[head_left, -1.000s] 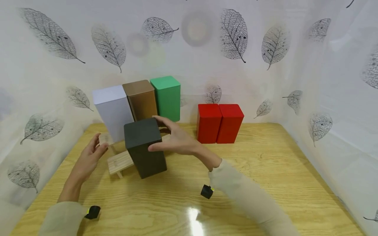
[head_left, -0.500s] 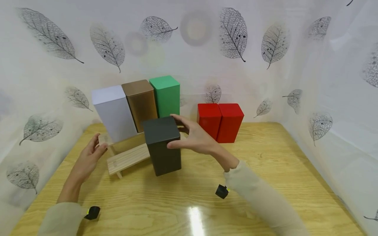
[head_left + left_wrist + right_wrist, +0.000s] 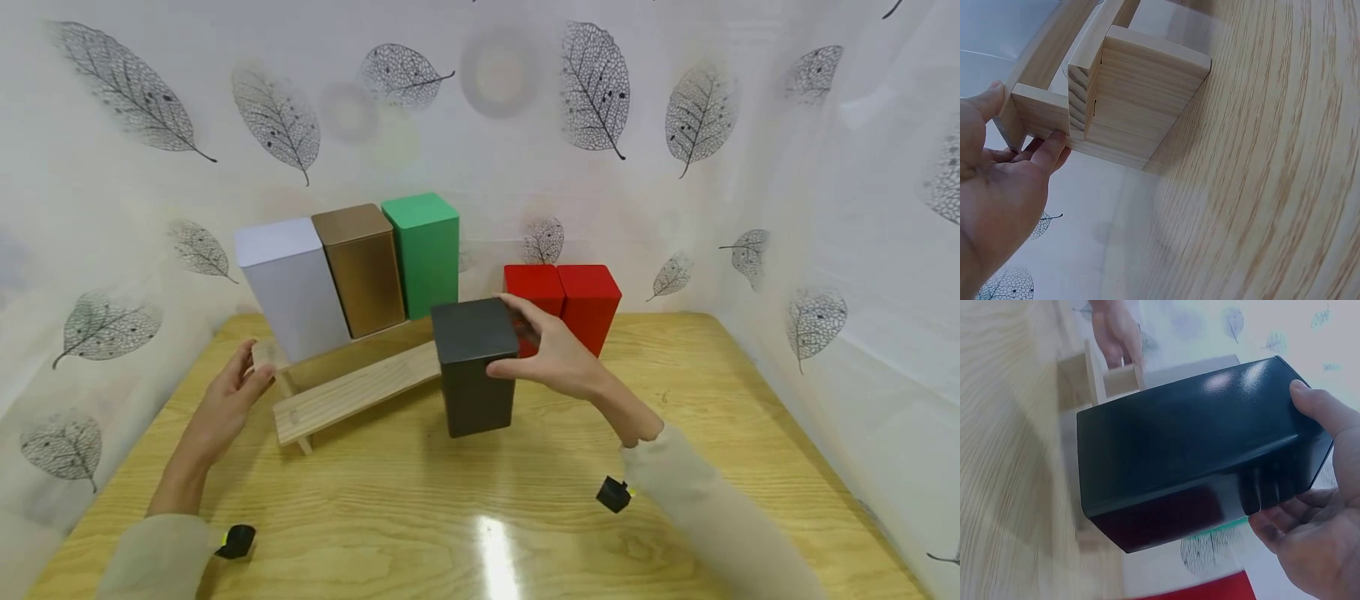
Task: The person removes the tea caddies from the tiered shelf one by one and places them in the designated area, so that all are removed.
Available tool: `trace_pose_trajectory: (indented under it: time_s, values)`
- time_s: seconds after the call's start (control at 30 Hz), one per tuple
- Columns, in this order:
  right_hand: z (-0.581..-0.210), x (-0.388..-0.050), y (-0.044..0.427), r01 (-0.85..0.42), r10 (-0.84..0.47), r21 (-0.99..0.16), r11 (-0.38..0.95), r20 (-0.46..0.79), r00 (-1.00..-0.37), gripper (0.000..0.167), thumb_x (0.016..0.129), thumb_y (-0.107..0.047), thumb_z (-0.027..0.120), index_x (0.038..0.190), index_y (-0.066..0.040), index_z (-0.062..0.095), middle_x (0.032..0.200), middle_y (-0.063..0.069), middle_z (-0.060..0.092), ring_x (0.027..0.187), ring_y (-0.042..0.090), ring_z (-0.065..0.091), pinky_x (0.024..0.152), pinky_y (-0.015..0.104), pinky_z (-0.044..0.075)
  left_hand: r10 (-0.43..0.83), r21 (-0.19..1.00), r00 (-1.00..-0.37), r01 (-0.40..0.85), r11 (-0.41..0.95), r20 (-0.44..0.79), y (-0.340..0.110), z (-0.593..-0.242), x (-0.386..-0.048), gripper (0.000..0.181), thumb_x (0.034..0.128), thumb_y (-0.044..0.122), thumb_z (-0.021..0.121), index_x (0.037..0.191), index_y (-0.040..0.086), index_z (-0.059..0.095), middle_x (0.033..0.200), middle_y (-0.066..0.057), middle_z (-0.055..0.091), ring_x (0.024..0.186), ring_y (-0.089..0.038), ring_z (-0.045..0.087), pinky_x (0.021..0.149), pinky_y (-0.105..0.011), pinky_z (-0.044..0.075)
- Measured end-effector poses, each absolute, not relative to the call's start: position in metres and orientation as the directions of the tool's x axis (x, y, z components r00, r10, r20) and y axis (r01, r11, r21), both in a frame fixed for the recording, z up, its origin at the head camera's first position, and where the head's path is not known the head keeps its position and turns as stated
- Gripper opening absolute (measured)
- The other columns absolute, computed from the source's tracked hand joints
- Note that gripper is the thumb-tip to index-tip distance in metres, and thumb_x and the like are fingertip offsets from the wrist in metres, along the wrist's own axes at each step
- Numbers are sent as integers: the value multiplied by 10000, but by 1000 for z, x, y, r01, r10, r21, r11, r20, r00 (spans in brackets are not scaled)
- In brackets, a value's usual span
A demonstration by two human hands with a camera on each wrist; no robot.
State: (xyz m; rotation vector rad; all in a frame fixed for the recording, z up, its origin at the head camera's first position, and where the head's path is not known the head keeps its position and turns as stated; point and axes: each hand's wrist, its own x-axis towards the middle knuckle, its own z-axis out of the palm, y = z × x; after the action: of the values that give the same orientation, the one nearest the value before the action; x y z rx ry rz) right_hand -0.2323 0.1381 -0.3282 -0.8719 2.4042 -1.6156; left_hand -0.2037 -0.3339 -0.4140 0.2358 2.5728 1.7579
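Note:
My right hand point(image 3: 558, 358) grips a glossy black rectangular box point(image 3: 474, 367) near its top, thumb on the near side and fingers behind. The box is upright in front of the right part of a two-step wooden rack point(image 3: 360, 392), hiding that end in the head view. In the right wrist view the black box point(image 3: 1191, 444) appears held off the table. My left hand point(image 3: 225, 404) holds the left end of the rack's upper step; in the left wrist view, thumb and fingers clasp the wood point(image 3: 1041, 103) from opposite sides.
On the upper step stand a white box point(image 3: 296, 292), a brown box point(image 3: 367, 279) and a green box point(image 3: 427, 258), side by side. Two red boxes point(image 3: 588, 304) stand together on the table point(image 3: 720, 400) at the back right, partly behind my right hand. A leaf-patterned curtain point(image 3: 495, 167) encloses the back.
My right hand has carried the black box rightward along the front of the rack, uncovering more of the lower step and the brown box. My left hand has stayed on the rack's end.

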Motion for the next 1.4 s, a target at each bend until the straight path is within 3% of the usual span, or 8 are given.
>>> trace_pose_trajectory:
  time_s: [0.17,0.3,0.5,0.97,1.03,1.27,1.4]
  values:
    - [-334,-232,161,-368,-495,-890,270,200,-845,939,889,-250,834,1638,-116,283,1619,72,351,1432,301,428,1155,501,389,140,929,-987,120,351,74,-334,-414,-204,777,1137,349,400,1643,129,-148,1671,-243,-154,1512,-515,15,1083,-103,302]
    - [-338,-234,176,-352,-478,-899,261,197,-856,921,892,-214,831,1633,-118,294,1586,86,376,1397,309,446,1121,518,422,139,931,-987,122,343,78,-334,-414,-204,776,1139,339,400,1641,121,-150,1668,-247,-160,1512,-511,-15,1086,-102,294]
    - [-347,-237,194,-327,-433,-896,300,178,-884,896,907,-194,811,1633,-127,291,1607,87,354,1433,313,411,1122,450,437,135,929,-988,117,350,74,-334,-414,-203,783,1137,352,400,1640,113,-150,1668,-243,-159,1512,-511,-12,1103,-117,282]
    - [-368,-245,218,-287,-391,-903,321,150,-908,887,945,-168,773,1645,-87,236,1670,131,259,1524,353,281,1196,526,297,125,931,-989,112,349,72,-334,-414,-204,779,1137,352,401,1641,122,-146,1669,-243,-157,1514,-503,-27,1128,-145,269]
    - [-370,-246,219,-283,-392,-908,309,149,-908,885,947,-157,769,1645,-79,230,1661,135,272,1516,347,298,1188,493,320,125,930,-989,115,348,75,-334,-413,-204,781,1136,352,402,1641,117,-145,1669,-248,-150,1513,-508,-6,1111,-128,282]
    - [-378,-252,223,-278,-402,-920,277,152,-903,882,942,-126,764,1642,-68,229,1622,156,318,1454,359,376,1046,190,447,126,931,-989,117,346,78,-333,-413,-204,789,1134,358,406,1641,105,-142,1670,-259,-137,1507,-517,62,1066,-103,330]
    - [-381,-256,224,-273,-404,-928,254,155,-902,873,939,-106,763,1639,-77,242,1597,162,344,1409,366,412,1000,165,468,125,929,-989,115,351,76,-333,-413,-204,788,1133,361,407,1643,115,-140,1671,-253,-138,1511,-514,40,1087,-120,317]
